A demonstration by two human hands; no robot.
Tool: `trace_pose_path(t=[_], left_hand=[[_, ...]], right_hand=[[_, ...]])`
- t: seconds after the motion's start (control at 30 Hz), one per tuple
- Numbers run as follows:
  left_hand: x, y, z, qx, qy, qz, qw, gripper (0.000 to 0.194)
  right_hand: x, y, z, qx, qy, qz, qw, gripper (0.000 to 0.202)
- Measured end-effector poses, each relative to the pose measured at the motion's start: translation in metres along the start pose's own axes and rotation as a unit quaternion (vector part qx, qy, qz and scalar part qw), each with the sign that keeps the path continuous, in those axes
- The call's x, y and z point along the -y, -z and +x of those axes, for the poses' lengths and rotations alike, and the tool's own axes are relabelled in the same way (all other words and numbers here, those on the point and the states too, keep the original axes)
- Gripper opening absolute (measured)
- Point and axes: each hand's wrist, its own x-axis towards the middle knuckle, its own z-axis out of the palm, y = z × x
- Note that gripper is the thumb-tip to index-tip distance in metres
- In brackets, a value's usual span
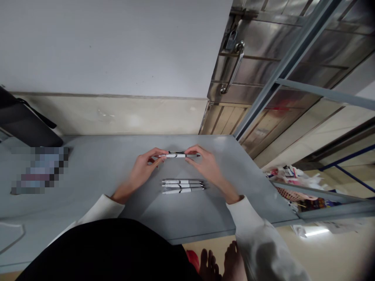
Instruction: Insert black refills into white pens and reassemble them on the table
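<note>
Your two hands pinch one pen level over the surface

Your left hand [143, 168] pinches the left end of the pen [175, 155] between thumb and fingers, and your right hand [207, 164] pinches it toward the other end. The pen's dark tip points right, just past your right fingers. You hold it roughly parallel to the far edge of the grey surface [96, 164], nearer that edge than the near one; whether it touches the surface, you cannot tell. A thin dark strip shows just behind it, too small to make out.

Between your forearms, closer to the near edge, three more pens [187, 190] lie side by side, close together, their dark tips also toward the right edge. Your white sleeves [249, 216] reach in across the near edge.

To your left, a black case [32, 121] stands by the far edge, with a pixelated item [43, 168] just in front of it. The wall [117, 47] rises behind the far edge. Beyond the far right corner is a metal door [258, 43] with a handle [234, 70]; past the right edge sits a pink basket [290, 194].
</note>
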Motion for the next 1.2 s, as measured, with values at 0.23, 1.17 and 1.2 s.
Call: trace_pose_path(t=[0.23, 1.17, 1.2], left_hand=[[-0.001, 0.0, 0.0, 0.001, 0.009, -0.007, 1.0, 0.027], [-0.004, 0.0, 0.003, -0.037, 0.011, -0.098, 0.994, 0.028], [-0.004, 0.0, 0.004, -0.042, 0.009, -0.098, 0.994, 0.028]], right_hand=[[-0.001, -0.001, 0.001, 0.022, -0.022, 0.015, 0.999, 0.013], [-0.011, 0.011, 0.004, -0.069, -0.107, 0.084, 0.988, 0.026], [-0.013, 0.011, 0.004, -0.077, -0.111, 0.092, 0.986, 0.026]])
